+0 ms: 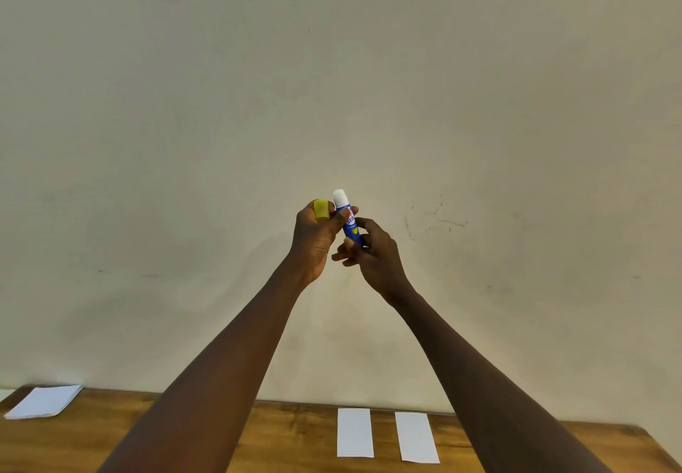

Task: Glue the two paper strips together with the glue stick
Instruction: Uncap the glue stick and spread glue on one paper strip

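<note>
Glue stick, a blue plastic tube, white tip bared, is up before the wall. My left grip clasps its yellow cap and my right grip pinches the base. Uncapping looks done. Next I'd lower it onto one white paper strip beside its twin on the brown wooden desk.

Glue stick: base hidden inside right hand; label partly covered by thumb of left hand, lettering too small to read. Yellow cap half buried among left fingers. Table cut off by lower edge.
</note>
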A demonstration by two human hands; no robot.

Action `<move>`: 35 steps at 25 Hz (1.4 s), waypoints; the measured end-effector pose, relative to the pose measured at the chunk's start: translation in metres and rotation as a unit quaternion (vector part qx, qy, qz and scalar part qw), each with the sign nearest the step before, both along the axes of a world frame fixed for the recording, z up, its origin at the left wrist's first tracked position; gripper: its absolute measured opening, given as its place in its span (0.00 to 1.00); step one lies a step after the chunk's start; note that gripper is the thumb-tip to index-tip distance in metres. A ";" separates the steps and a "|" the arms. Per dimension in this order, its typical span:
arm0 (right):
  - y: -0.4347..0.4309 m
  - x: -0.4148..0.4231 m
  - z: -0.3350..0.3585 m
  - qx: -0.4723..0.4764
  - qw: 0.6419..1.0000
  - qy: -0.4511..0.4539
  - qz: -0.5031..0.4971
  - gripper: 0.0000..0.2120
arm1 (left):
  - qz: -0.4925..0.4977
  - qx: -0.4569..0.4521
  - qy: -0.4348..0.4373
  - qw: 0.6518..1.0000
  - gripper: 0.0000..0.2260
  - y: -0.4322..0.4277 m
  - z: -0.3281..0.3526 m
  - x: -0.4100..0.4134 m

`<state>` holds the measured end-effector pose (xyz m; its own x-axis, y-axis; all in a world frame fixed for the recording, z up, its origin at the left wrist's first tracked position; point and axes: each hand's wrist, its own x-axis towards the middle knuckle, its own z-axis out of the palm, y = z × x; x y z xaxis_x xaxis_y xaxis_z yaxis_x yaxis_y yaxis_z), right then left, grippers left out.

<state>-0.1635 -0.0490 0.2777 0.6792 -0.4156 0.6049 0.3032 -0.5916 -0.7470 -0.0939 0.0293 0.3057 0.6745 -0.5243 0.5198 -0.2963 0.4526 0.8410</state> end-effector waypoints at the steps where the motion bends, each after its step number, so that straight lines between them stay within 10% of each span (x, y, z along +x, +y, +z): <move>1: 0.000 -0.001 0.001 0.035 0.998 0.005 0.045 0.15 | 0.005 0.005 0.002 1.000 0.08 0.000 0.000 0.000; 7: -0.012 -0.007 -0.006 0.026 0.993 -0.059 -0.101 0.29 | 0.078 0.029 0.014 0.996 0.14 -0.007 0.003 -0.004; 10: -0.016 -0.007 -0.013 -0.055 0.985 -0.057 -0.155 0.16 | 0.089 0.047 0.022 0.995 0.09 -0.009 -0.004 -0.007; 13: -0.014 -0.004 -0.015 -0.049 0.989 -0.019 -0.138 0.05 | 0.087 0.051 0.020 0.995 0.06 -0.011 -0.005 -0.009; 29: 0.005 -0.012 0.001 0.079 0.993 -0.026 0.085 0.17 | 0.064 0.039 0.021 0.997 0.10 0.001 0.008 -0.006; 35: 0.008 -0.007 0.002 0.037 0.998 -0.047 -0.007 0.26 | 0.085 0.037 0.007 0.996 0.11 0.001 0.004 -0.004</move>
